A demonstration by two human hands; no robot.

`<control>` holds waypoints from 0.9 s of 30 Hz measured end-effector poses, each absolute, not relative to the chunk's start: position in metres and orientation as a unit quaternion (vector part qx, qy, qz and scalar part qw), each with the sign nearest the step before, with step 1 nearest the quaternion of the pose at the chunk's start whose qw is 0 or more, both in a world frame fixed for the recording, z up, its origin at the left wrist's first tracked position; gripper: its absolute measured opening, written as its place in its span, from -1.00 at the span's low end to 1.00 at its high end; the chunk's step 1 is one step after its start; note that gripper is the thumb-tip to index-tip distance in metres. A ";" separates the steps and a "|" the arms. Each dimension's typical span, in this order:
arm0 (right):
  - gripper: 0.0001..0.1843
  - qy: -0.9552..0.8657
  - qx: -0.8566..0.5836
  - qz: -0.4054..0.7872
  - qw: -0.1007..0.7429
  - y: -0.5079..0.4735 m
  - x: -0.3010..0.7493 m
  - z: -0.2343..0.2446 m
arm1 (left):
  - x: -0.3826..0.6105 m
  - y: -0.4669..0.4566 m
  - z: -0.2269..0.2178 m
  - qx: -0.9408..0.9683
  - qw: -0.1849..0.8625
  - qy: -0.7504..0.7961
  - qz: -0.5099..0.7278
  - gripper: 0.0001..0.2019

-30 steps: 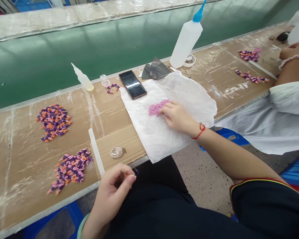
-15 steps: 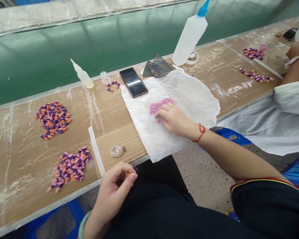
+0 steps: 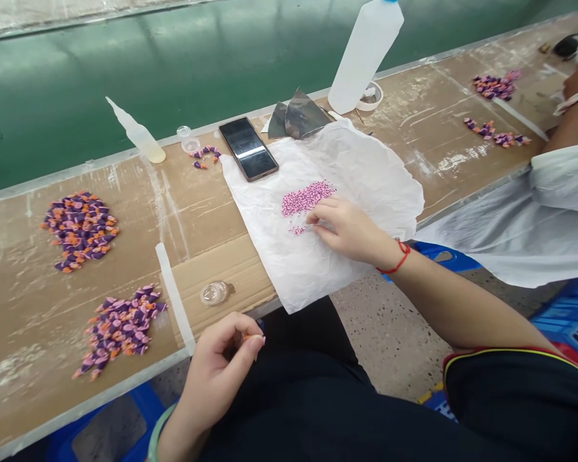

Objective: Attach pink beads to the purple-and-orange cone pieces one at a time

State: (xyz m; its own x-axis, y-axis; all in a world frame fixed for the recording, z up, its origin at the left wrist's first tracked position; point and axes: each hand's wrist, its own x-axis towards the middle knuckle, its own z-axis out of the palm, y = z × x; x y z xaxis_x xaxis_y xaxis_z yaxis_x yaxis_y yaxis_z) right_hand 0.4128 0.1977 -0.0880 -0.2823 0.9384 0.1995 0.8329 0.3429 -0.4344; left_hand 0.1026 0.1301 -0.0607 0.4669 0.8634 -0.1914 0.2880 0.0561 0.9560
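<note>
My right hand (image 3: 347, 228) rests on a crumpled white paper sheet (image 3: 366, 173), its fingertips pinched together at the near edge of a small heap of tiny pink beads (image 3: 306, 197). A few beads lie loose just below the heap. My left hand (image 3: 221, 369) hovers over my lap by the table's front edge, thumb and fingers pinched on a small orange and purple piece (image 3: 247, 336). Two piles of purple and orange pieces lie to the left, one at the front (image 3: 118, 327) and one further back (image 3: 79, 228).
A black phone (image 3: 248, 148), dark foil scraps (image 3: 296, 117), a big squeeze bottle (image 3: 363, 54) and a small glue bottle (image 3: 137, 133) stand at the back. A clear lid (image 3: 214, 293) and white strip (image 3: 175, 298) lie near the front. Another person's arm (image 3: 571, 119) works at right.
My right hand has slid from the heap's right side toward its near edge, pulling a few beads loose. My left hand holds still. The view has shifted slightly.
</note>
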 end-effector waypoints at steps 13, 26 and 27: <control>-0.82 -0.839 -0.517 0.118 0.121 0.217 0.407 -0.079 | 0.106 0.130 -0.063 0.629 0.577 0.468 0.230 -0.75; -0.86 -0.751 -0.487 0.285 0.344 0.173 0.377 -0.066 | 0.152 0.138 -0.067 0.506 0.649 0.426 0.375 -0.77; -0.86 -0.742 -0.475 0.294 0.371 0.166 0.370 -0.062 | 0.159 0.139 -0.068 0.494 0.657 0.414 0.390 -0.70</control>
